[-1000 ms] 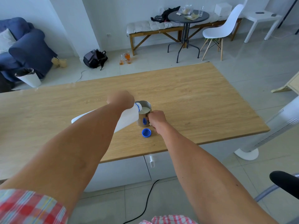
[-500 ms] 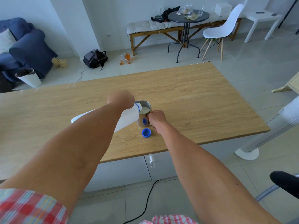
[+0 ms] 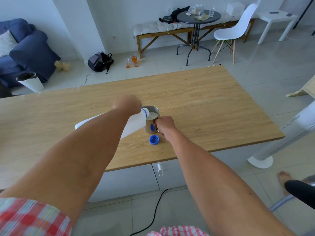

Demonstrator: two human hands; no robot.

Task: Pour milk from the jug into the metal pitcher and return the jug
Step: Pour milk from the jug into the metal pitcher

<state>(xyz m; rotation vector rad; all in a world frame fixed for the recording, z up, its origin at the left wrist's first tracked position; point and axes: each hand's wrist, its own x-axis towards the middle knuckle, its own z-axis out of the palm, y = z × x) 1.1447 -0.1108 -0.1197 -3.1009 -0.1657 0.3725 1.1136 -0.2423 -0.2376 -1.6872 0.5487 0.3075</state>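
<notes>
A white plastic milk jug is tipped far over, its blue-ringed mouth at the rim of the metal pitcher. My left hand grips the jug near its neck; my forearm hides most of the jug's body. The pitcher stands on the wooden table and holds white milk close to its brim. My right hand is closed on the pitcher's handle on its right side. The jug's blue cap lies on the table just in front of the pitcher.
The table's front edge runs just below the cap; its right end lies near a white fan stand. A black cable trails on the floor beneath. A black chair part is at the lower right, beside a bare foot.
Hardly anything has moved. The jug stays tipped over the pitcher and both hands keep their grips; the milk level looks about the same.
</notes>
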